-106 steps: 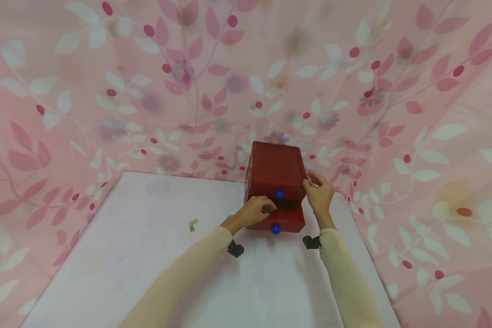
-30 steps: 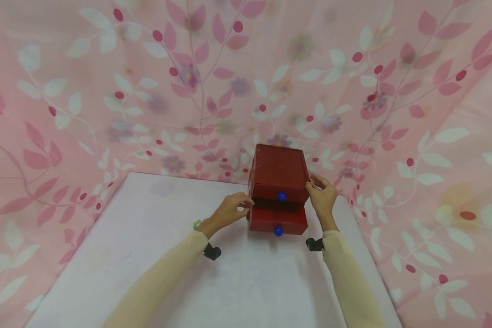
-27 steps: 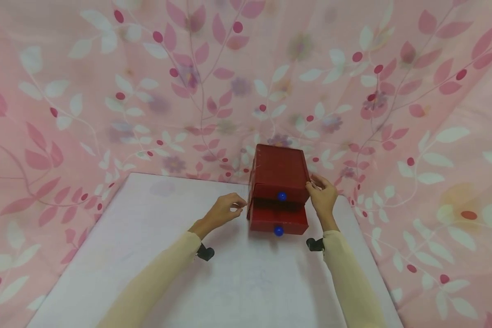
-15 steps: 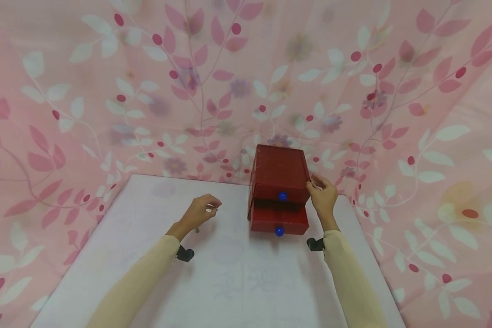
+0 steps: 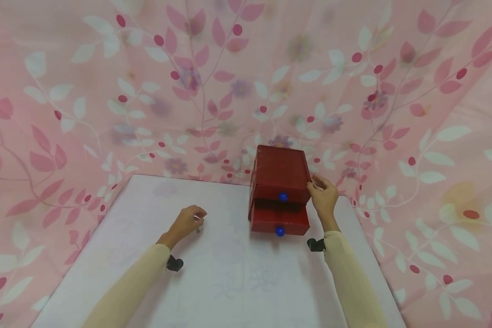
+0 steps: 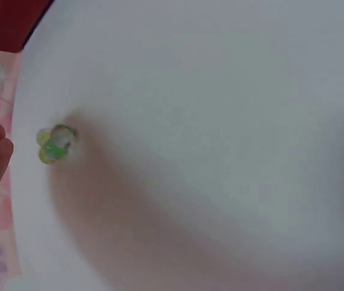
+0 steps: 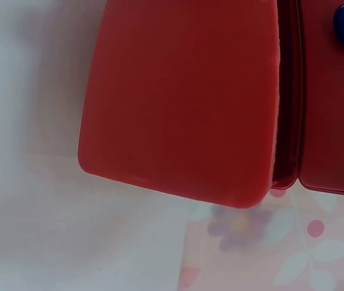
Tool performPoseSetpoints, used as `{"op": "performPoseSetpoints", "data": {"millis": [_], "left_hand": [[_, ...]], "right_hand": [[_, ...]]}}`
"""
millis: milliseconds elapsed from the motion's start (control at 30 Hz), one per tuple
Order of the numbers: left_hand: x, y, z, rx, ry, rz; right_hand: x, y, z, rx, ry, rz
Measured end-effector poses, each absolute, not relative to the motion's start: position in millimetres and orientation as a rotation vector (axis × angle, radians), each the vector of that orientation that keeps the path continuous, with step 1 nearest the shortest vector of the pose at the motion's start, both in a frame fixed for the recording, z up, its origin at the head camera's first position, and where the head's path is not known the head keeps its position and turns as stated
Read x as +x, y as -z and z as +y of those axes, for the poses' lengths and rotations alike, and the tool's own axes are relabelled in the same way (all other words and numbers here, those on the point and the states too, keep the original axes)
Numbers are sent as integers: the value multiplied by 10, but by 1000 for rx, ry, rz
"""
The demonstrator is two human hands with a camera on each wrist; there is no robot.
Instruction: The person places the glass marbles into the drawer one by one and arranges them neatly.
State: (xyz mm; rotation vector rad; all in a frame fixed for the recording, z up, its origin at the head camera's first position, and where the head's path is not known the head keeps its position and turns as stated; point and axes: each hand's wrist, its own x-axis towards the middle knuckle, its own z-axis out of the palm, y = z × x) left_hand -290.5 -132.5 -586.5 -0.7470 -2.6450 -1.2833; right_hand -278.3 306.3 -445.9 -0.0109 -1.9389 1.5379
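A red two-drawer box (image 5: 281,166) with blue knobs stands at the table's back right. Its lower drawer (image 5: 276,222) is pulled out; the upper one is closed. My right hand (image 5: 325,195) rests its thumb and fingertips against the box's right side. Well left of the box, my left hand (image 5: 186,222) hovers low over the table, fingers loosely bent and nothing visible between them. Close by lie several small glass marbles (image 6: 56,144), clear, green and yellowish, clustered together. In the head view the left hand hides most of them.
The white table (image 5: 229,282) ends at the back against a pink floral cloth (image 5: 213,91), which also hangs at both sides. Dark wrist mounts (image 5: 175,263) sit on both forearms.
My left hand has come out from over the lower drawer and moved left, down to the marbles. The right hand stays at the box's side; the drawer remains pulled out.
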Motion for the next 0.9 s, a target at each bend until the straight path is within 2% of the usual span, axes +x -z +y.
{"op": "performPoseSetpoints", "data": {"millis": [333, 567, 767, 900], "left_hand": [[-2869, 6020, -1402, -547, 1337, -2612], [-2890, 6031, -1370, -425, 1332, -2694], [-2915, 6072, -1337, -332, 1303, -2800], [-2931, 6094, -1320, -319, 1307, -2814]], "right_hand": [[-2933, 4653, 3146, -76, -1519, -1921], [-2919, 4607, 3134, -73, -1528, -1939], [-2741, 4397, 3017, -28, -1538, -1959], [-2826, 4510, 3072, -52, -1513, -1949]]}}
